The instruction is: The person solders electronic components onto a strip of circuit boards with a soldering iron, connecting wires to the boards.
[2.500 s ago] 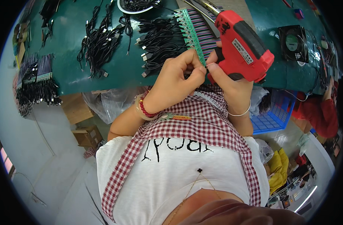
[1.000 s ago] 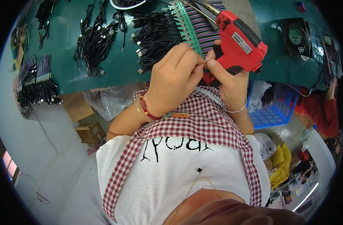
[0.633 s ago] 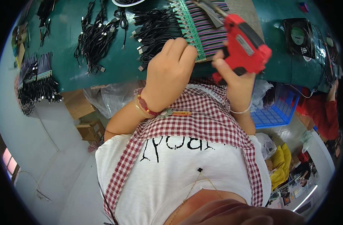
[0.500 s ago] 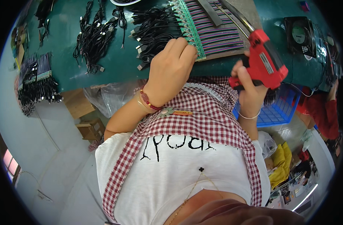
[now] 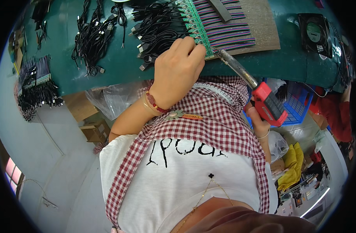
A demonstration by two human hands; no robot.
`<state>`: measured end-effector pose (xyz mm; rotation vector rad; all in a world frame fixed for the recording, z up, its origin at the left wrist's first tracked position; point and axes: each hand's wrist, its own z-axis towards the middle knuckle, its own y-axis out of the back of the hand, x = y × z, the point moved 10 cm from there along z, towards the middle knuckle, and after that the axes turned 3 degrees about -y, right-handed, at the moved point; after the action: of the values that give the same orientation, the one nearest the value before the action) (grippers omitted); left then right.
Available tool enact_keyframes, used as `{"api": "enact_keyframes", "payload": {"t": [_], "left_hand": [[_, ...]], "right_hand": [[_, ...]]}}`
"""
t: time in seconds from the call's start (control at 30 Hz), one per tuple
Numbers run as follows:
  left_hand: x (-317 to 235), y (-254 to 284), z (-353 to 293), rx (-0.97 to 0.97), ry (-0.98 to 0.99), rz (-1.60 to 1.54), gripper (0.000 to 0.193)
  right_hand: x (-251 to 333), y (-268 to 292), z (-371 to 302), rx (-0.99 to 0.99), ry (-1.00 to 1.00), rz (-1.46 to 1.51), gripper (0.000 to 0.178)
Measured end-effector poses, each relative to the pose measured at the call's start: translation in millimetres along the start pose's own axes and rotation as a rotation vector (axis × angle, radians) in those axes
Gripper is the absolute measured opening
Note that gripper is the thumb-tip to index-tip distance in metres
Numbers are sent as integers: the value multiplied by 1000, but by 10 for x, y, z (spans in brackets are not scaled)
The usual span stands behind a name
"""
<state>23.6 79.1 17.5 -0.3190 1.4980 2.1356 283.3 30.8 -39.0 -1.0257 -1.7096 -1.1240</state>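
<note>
My right hand (image 5: 258, 121) grips a red and black soldering gun (image 5: 268, 101) by its handle. Its metal barrel points up and left, and the tip reaches the near end of a row of green circuit boards (image 5: 198, 27). Beside that end, my left hand (image 5: 178, 72) is closed with the fingers curled under; whatever they pinch is hidden. Black USB cables (image 5: 158, 21) run to the boards' left side. From their right side, striped multicolour wires (image 5: 229, 34) lie across a brown backing board (image 5: 266, 29). A dark flat bar (image 5: 220, 9) rests over the wires.
More bundled black cables (image 5: 93, 40) lie left on the green table (image 5: 65, 35). Finished-looking board strips with cables (image 5: 40, 79) hang over the far-left edge. A black fan (image 5: 314, 34) stands at right. Below the table are a blue crate (image 5: 296, 106) and a cardboard box (image 5: 94, 131).
The soldering gun has swung down and nearer me, and its tip now meets the near end of the boards. My left hand has stayed almost in place.
</note>
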Motion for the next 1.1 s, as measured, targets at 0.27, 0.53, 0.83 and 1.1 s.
{"api": "enact_keyframes", "payload": {"t": [0.27, 0.53, 0.83, 1.1], "left_hand": [[-17, -21, -2, 13, -10, 13, 15], [-40, -13, 6, 25, -8, 9, 13], [-48, -19, 5, 19, -3, 15, 11], [-61, -25, -2, 29, 17, 26, 12]], "right_hand": [[27, -38, 24, 7, 40, -189, 22], [195, -53, -15, -71, 78, -159, 19], [203, -87, 1, -42, 122, -185, 19], [269, -164, 3, 7, 228, -290, 19]]}}
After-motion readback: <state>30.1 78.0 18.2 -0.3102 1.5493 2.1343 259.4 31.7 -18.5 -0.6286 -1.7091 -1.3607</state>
